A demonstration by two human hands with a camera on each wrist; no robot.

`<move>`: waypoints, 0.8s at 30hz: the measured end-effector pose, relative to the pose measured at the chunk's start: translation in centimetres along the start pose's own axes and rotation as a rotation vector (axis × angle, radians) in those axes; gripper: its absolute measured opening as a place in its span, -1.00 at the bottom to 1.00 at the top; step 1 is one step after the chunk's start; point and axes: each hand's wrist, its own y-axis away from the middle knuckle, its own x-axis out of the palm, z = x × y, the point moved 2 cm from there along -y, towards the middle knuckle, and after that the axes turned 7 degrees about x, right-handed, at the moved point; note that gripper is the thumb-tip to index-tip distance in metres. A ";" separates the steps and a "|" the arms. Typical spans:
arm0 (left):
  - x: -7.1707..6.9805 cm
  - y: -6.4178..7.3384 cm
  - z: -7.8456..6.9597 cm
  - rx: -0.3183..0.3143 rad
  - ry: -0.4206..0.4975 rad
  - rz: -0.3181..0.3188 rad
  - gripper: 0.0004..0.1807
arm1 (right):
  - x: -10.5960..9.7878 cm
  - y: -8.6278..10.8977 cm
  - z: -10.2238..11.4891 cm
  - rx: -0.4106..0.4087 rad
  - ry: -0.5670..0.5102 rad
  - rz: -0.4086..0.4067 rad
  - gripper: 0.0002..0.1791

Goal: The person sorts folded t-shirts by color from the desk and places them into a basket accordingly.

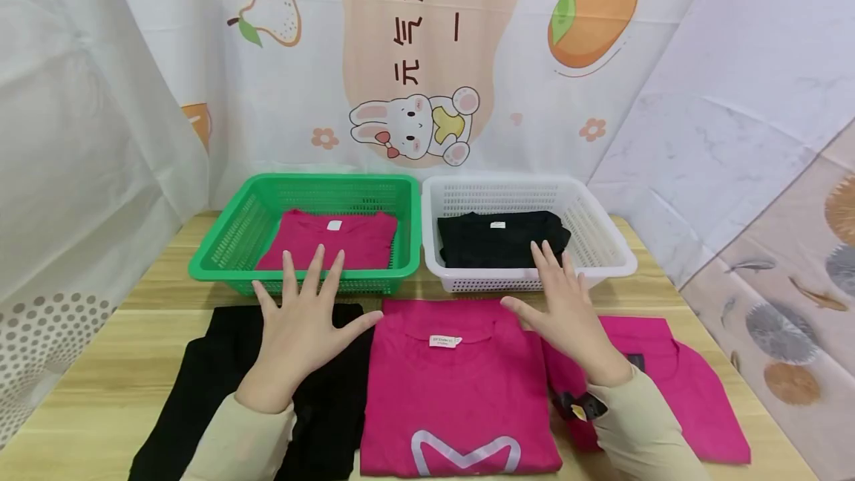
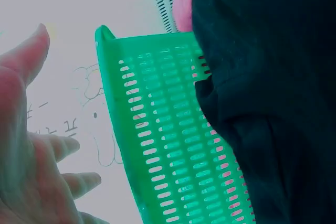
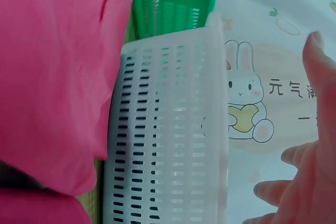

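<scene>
Fingers spread wide, my left hand (image 1: pixel 300 329) hovers over the folded black shirt (image 1: pixel 220 362), its fingertips overlapping the front rim of the green basket (image 1: pixel 220 275) in the head view. My right hand (image 1: pixel 568 310) is likewise spread, between the middle pink shirt (image 1: pixel 461 384) and the white basket (image 1: pixel 601 272). Neither hand holds anything. Inside the green basket lies a folded pink shirt (image 1: pixel 327 243); a folded black shirt (image 1: pixel 494 243) lies in the white one. Another pink shirt (image 1: pixel 695 399) sits at the right, partly hidden by my right forearm.
Both baskets stand side by side at the back of the wooden table (image 1: pixel 87 392), close to a printed white curtain (image 1: pixel 287 132). More cloth hangs along the left and right sides. A dark band with a small yellow piece (image 1: pixel 580 411) shows by my right wrist.
</scene>
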 end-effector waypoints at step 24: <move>1.5 3.1 -4.1 -0.055 0.720 0.222 0.14 | 1.0 4.3 -1.4 0.131 -0.827 0.268 -0.31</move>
